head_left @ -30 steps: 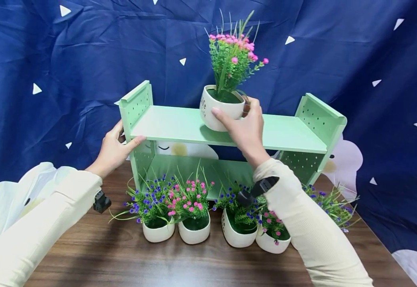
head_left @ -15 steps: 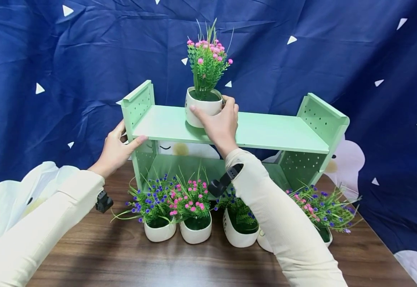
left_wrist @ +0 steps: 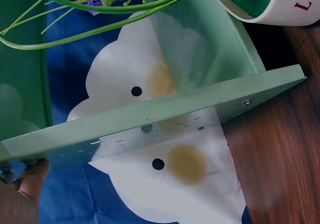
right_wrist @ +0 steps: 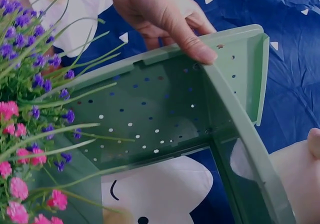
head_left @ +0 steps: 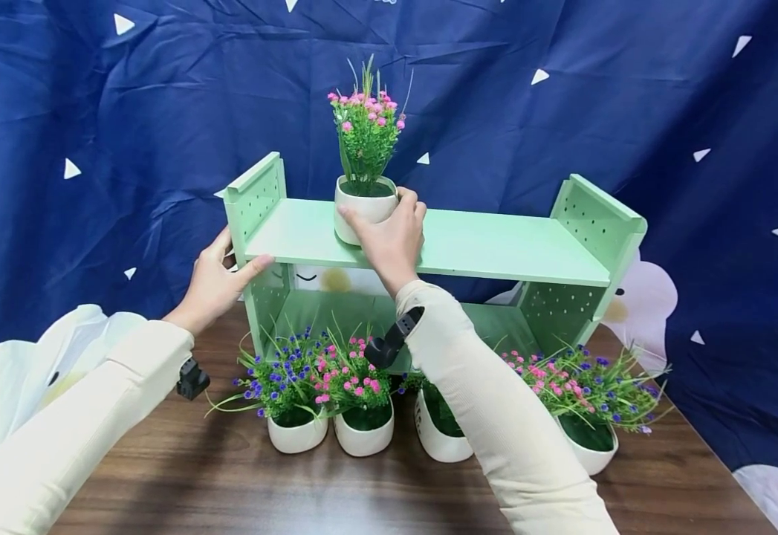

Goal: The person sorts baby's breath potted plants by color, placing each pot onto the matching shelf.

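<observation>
Head view: a white pot of pink flowers (head_left: 371,208) is held upright by the right grip (head_left: 391,234), with thumb and fingers curled round it, at the left part of the green shelf's (head_left: 502,245) top board; whether its base is touching cannot be told. The shelf's left end is pinched by the left grip (head_left: 215,281). Other flower pots (head_left: 364,437) are lined up on the surface (head_left: 241,475), partly hidden by the right sleeve (head_left: 496,409).

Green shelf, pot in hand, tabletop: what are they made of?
Green shelf: probably painted metal, satin; thin folded edges, punched holes.
Pot: glazed ceramic or plastic, can't tell; smooth white, soft sheen.
Tabletop: wood or wood-look laminate, semi-gloss; brown grain, blurred glare.
</observation>
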The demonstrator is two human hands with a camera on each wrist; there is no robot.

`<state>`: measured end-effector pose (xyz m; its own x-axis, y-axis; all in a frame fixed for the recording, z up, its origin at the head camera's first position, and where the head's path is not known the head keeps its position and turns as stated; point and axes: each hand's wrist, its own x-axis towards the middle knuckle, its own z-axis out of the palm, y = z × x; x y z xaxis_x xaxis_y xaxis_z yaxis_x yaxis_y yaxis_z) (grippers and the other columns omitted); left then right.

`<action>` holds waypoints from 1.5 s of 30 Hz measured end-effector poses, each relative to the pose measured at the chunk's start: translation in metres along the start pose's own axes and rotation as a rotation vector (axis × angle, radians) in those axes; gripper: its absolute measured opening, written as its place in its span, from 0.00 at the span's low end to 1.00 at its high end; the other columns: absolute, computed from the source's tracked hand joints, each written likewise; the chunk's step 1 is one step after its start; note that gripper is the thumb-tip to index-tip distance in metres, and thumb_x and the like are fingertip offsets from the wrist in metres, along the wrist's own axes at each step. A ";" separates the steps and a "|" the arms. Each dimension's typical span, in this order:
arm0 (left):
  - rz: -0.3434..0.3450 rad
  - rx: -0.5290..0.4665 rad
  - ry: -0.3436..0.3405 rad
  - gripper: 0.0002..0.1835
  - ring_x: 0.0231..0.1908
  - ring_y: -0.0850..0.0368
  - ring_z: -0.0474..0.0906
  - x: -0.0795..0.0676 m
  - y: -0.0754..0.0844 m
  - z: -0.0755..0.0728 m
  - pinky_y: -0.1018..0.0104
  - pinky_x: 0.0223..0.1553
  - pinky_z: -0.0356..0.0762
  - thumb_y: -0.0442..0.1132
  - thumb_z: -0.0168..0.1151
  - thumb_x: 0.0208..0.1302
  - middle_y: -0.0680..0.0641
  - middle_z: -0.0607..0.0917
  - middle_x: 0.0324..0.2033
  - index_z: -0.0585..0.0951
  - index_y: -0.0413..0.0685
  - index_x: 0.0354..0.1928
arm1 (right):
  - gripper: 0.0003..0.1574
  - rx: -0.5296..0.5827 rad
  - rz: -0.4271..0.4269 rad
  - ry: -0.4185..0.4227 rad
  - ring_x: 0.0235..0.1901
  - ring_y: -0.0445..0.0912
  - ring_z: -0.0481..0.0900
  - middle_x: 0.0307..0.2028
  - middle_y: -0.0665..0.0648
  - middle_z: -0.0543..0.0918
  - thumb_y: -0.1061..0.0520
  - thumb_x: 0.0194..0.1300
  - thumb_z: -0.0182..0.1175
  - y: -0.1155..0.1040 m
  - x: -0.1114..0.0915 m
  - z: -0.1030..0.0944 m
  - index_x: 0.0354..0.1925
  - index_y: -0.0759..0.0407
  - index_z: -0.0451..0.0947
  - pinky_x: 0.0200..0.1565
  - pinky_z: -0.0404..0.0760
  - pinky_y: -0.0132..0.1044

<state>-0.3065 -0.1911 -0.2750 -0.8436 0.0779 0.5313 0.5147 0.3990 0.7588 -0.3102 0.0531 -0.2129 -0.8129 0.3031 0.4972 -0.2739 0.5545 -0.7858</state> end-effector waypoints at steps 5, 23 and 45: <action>-0.005 0.005 -0.006 0.37 0.59 0.40 0.73 -0.001 0.002 -0.001 0.81 0.40 0.75 0.45 0.64 0.64 0.38 0.73 0.61 0.61 0.52 0.72 | 0.54 -0.049 -0.037 -0.012 0.46 0.54 0.74 0.55 0.59 0.68 0.32 0.48 0.70 -0.001 -0.002 0.001 0.63 0.57 0.61 0.48 0.76 0.46; 0.005 0.008 -0.003 0.37 0.58 0.40 0.73 0.001 0.001 -0.003 0.83 0.39 0.74 0.42 0.64 0.64 0.37 0.73 0.61 0.61 0.52 0.72 | 0.51 -0.075 -0.100 -0.109 0.54 0.53 0.71 0.60 0.62 0.68 0.41 0.55 0.67 0.001 -0.002 -0.010 0.69 0.61 0.58 0.52 0.73 0.48; 0.015 0.017 0.010 0.37 0.58 0.42 0.73 0.003 0.000 -0.004 0.82 0.40 0.75 0.43 0.65 0.63 0.38 0.74 0.61 0.62 0.54 0.72 | 0.57 0.074 -0.090 -0.151 0.69 0.51 0.58 0.70 0.57 0.60 0.43 0.57 0.69 0.017 -0.006 -0.078 0.74 0.55 0.49 0.66 0.62 0.43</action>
<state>-0.3089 -0.1944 -0.2722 -0.8342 0.0750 0.5463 0.5246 0.4132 0.7444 -0.2698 0.1208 -0.2006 -0.8498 0.1325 0.5101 -0.3814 0.5134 -0.7688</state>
